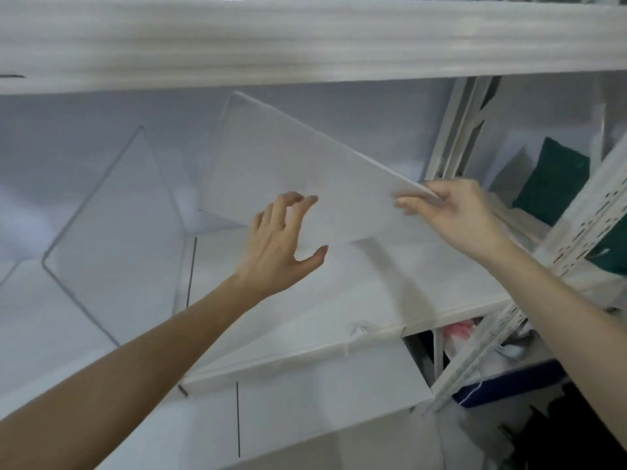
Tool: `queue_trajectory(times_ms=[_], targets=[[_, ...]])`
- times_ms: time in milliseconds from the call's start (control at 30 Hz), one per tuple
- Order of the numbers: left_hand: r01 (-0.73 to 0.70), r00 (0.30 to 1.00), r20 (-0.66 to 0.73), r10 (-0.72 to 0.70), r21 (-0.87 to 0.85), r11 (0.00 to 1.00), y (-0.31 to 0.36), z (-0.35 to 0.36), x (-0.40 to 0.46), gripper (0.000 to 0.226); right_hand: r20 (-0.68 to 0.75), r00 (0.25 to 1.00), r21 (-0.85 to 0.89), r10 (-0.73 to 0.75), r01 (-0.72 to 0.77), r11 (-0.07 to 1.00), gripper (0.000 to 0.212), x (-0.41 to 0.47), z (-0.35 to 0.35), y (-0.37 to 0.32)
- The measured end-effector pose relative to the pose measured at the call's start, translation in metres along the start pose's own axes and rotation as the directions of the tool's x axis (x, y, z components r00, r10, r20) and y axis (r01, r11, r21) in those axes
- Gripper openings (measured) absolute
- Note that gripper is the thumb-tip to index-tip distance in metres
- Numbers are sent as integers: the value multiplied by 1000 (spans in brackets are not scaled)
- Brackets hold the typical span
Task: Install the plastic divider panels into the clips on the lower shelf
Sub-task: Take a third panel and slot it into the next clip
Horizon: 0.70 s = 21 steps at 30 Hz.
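R hand (451,212) grip pinches tilted divider panel (298,171) corner, L hand (281,242) fingers spread apart

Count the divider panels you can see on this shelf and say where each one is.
2. One clear panel stands on the shelf at left; one frosted panel is tilted in the right hand. Others may be out of view.

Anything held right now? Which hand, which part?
Right hand pinches the frosted divider panel at its near upper corner. Left hand is open against the panel's face, no grip.
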State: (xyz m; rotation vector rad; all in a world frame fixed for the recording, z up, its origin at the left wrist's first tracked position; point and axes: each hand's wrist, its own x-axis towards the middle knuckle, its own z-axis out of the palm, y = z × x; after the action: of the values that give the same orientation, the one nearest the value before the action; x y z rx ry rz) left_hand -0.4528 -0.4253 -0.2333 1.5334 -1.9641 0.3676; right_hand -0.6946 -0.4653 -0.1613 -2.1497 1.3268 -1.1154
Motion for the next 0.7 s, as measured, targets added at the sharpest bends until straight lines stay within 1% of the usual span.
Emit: queue_trajectory(times_ms=[33,67,100,133,200,267,333,367,400,433,467,500,567,633,700], targets=[[137,991,22,-135,-72,988,2,0,3,80,-1,1000,-2,-8,8,1000,13,3,6,7],[268,963,61,-262,-149,952,4,-1,6,86,1,1000,13,-17,17,1000,14,7,11,13],[385,922,127,-365,-222,896,7,-1,9,92,5,1000,31,-14,14,999,15,9,17,20],[469,881,211,-423,-282,837,9,-3,14,97,-3,1000,58,-13,13,998,16,11,23,22],[591,797,381,-468,-336,733,19,-6,24,108,22,1000,106,0,-3,994,20,13,37,30],[668,725,495,-479,-331,667,34,-8,38,117,104,995,104,-7,-4,995,27,10,54,38],[731,655,574,-491,-316,605,50,-9,53,123,213,977,61,-14,1,998,22,4,71,46],[760,624,606,-493,-324,564,57,-7,60,122,259,966,31,-11,3,1000,26,-1,78,47],[783,600,631,-492,-335,524,62,-4,65,120,304,953,23,-7,0,1000,24,-5,84,49],[800,580,647,-495,-339,495,66,0,68,117,364,931,16,15,-22,1000,17,-9,90,52],[808,571,654,-496,-339,483,70,5,70,113,424,905,2,34,-38,999,16,-12,95,55],[806,572,649,-501,-330,492,74,11,70,106,474,879,-18,54,-52,998,24,-15,99,57],[773,606,612,-508,-302,558,82,23,65,88,543,836,-62,71,-44,997,34,-20,103,62],[721,655,570,-496,-278,634,90,36,57,69,581,809,-115,91,-29,993,35,-26,106,67],[698,676,554,-486,-268,665,95,45,48,56,608,776,-198,164,-52,979,36,-31,108,75]])
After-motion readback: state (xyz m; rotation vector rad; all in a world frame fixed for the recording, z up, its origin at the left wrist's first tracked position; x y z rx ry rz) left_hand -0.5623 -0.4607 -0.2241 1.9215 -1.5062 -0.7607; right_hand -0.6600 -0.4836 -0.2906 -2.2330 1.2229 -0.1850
